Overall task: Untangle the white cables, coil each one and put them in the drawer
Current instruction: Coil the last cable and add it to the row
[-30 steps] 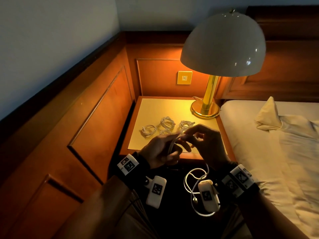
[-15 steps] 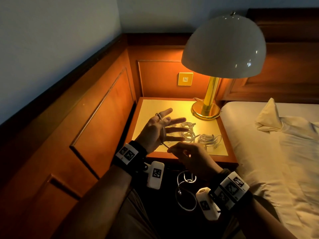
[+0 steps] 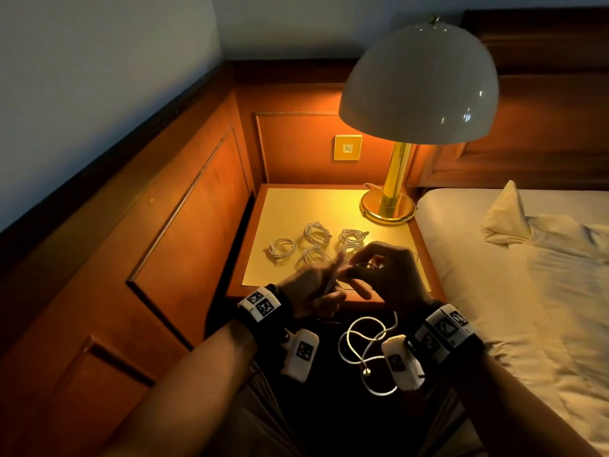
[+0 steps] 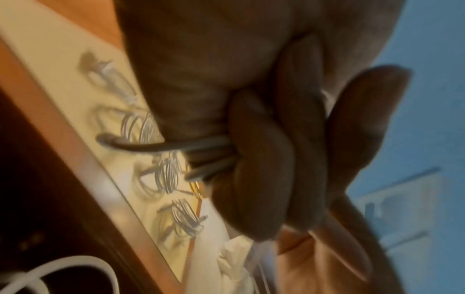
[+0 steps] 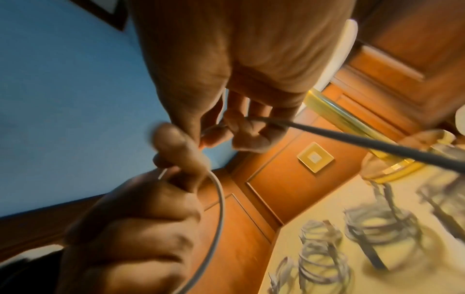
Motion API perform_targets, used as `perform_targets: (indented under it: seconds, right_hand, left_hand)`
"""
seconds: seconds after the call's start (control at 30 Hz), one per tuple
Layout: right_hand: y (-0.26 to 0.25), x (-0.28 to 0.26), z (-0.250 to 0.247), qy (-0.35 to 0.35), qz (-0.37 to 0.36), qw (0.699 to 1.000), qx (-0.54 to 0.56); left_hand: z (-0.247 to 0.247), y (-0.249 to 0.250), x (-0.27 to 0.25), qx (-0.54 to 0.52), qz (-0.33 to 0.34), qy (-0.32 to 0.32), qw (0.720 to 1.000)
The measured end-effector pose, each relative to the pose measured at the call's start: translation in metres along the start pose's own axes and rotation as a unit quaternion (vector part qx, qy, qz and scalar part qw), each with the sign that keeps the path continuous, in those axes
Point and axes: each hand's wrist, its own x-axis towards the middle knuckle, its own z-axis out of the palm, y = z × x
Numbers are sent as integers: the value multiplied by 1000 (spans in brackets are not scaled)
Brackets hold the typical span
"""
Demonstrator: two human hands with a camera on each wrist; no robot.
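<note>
white cable (image 3: 365, 344) held between left hand (image 3: 313, 291), right hand (image 3: 389, 275)

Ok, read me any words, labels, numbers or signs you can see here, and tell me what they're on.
No readable words or numbers anywhere.
Wristbands and wrist cameras: black-and-white square marker patterns, no letters.
Wall plate: plain, no legible marking.
Lamp, coiled cables: no print visible.

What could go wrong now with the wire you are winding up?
The loose tail of the white cable dangles in loops below the left hand and right hand; it might knot or snag as it is pulled up. The hands work just above the coiled white cables on the wooden bedside table, so a swinging end could knock those coils loose.
</note>
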Motion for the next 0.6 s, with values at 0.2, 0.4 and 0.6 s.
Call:
perform_targets:
  seconds: [0.2,0.4,0.6]
  right_hand:
    - [21,-14,12,-24,194,930,311]
    - [23,-35,36,-171,324,878,307]
    - [14,-44,36,-300,300,903,71]
  left_hand:
    - [13,-9,7,-155,57,-72,984]
    - [18,-3,13,-217,144,34,965]
    - [1,8,19,-38,170,155,973]
